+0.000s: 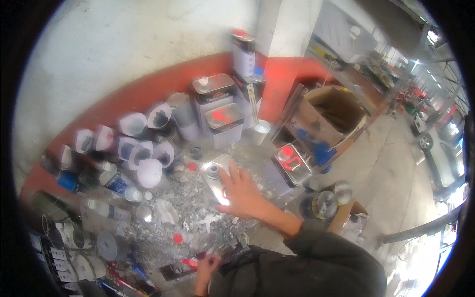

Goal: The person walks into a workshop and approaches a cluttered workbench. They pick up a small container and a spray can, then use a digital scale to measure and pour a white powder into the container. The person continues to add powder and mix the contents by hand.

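Observation:
My right hand lies with spread fingers over the top of a metal can, beside its round spout. My left hand is low in the view with curled fingers, at a red object that I cannot make out clearly. Around the can are grey, flaky debris on the work surface, loose red caps and a small dark ring. A rectangular can with a red cap and handle stands to the right.
More cans, paper-lined cups and bottles line the red-and-white wall. A cardboard box on a rack, stacked round tins, a curved bar and a car are on the right.

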The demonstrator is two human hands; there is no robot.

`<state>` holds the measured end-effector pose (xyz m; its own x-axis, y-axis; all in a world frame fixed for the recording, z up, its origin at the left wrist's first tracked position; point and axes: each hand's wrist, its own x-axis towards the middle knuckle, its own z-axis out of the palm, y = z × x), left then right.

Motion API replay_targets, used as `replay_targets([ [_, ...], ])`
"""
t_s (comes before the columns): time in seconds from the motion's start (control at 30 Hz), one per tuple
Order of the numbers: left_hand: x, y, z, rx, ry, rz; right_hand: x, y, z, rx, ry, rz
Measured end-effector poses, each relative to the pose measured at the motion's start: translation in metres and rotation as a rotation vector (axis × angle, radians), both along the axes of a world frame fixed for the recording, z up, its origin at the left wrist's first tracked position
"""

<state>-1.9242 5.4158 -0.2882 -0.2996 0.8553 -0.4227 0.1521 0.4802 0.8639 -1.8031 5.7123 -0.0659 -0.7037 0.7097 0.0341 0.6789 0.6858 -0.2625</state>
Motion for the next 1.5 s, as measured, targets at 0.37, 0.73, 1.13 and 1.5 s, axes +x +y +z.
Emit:
replay_targets([
  [0.37, -0.015, -0.033, -0.005, 0.046, -0.082, 0.118, 0.017, 0.048, -0.038, -0.158, 0.098, -0.147],
  [0.73, -0.018, -0.054, -0.011, 0.1, 0.062, 0.226, 0.045, 0.057, -0.017, -0.273, 0.32, -0.255],
  [1.13, -0.02, -0.047, 0.027, 0.057, -0.027, 0.286, 0.097, 0.048, -0.013, -0.034, 0.184, -0.35],
  [1.5, -0.009, -0.028, 0.056, -0.124, 0.02, 0.184, 0.121, 0.034, 0.003, -0.004, 0.267, -0.379],
])
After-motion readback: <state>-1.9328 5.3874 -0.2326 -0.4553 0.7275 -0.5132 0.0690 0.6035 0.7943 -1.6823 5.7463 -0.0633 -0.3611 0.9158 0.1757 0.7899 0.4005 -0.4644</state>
